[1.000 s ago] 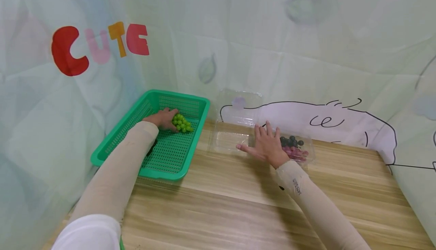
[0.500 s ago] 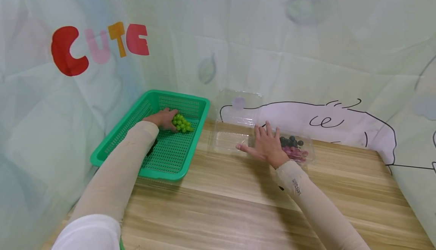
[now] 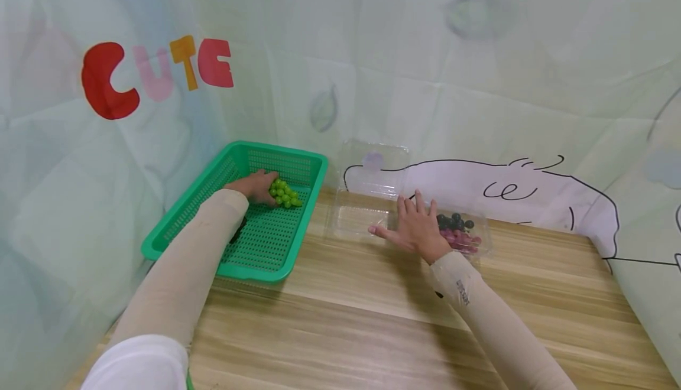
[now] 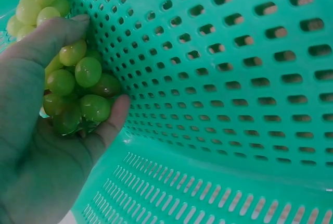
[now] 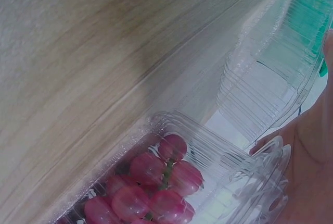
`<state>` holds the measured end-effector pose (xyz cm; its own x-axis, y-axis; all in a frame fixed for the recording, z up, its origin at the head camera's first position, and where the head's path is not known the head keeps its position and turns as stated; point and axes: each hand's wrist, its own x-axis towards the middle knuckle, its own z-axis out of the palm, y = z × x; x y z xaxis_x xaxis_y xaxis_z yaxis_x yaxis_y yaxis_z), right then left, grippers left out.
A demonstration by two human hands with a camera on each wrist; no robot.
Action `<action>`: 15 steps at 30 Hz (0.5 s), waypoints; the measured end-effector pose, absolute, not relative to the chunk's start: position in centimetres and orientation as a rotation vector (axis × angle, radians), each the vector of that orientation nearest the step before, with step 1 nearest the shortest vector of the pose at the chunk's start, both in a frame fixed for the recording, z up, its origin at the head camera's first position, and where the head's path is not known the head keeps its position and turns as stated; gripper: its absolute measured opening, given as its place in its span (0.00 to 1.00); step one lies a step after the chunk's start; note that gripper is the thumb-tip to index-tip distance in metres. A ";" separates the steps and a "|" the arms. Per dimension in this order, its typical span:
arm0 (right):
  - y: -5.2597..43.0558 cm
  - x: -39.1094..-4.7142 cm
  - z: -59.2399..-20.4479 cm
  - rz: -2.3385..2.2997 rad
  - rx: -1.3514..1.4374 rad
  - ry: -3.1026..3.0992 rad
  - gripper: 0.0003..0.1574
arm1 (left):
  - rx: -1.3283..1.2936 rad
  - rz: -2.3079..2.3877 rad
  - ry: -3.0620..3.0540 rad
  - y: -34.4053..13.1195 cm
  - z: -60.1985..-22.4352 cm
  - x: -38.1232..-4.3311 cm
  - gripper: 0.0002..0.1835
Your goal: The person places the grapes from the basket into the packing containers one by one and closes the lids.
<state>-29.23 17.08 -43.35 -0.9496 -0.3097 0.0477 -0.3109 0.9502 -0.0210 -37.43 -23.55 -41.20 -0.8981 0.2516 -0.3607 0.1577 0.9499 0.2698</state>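
Green grapes (image 3: 286,194) sit in the green basket (image 3: 260,242) with the left hand (image 3: 259,187) curled around them. Well apart from it, the right hand (image 3: 417,229) is spread, fingers straight, touching a clear box (image 5: 216,148) of red grapes (image 3: 461,240) and dark grapes (image 3: 454,221) on the wooden worktop (image 3: 340,325).

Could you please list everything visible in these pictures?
basket: one, green, left on table
green grapes: one bunch, green, in basket
clear packaging: count unclear, colourless, right of basket
dark grapes: several, blackish, in packaging
red grapes: several, pinkish red, in front of dark grapes
wooden table: one, brown, beneath
backdrop: count unclear, pale, behind and left
letters CUTE: four, red, pink, orange, left backdrop
left hand: one, holding green grapes
right hand: one, over packaging
beige sleeves: two, forearms
white sleeve: one, left arm
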 end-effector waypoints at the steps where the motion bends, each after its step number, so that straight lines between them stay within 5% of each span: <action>1: 17.1 -29.2 -43.3 0.043 0.487 -3.061 0.73 | 0.296 0.329 2.702 -23.6 -41.2 -37.4 0.46; 15: 17.0 -29.4 -43.4 0.016 0.484 -3.074 0.74 | 0.304 0.271 2.705 -23.5 -41.3 -37.4 0.44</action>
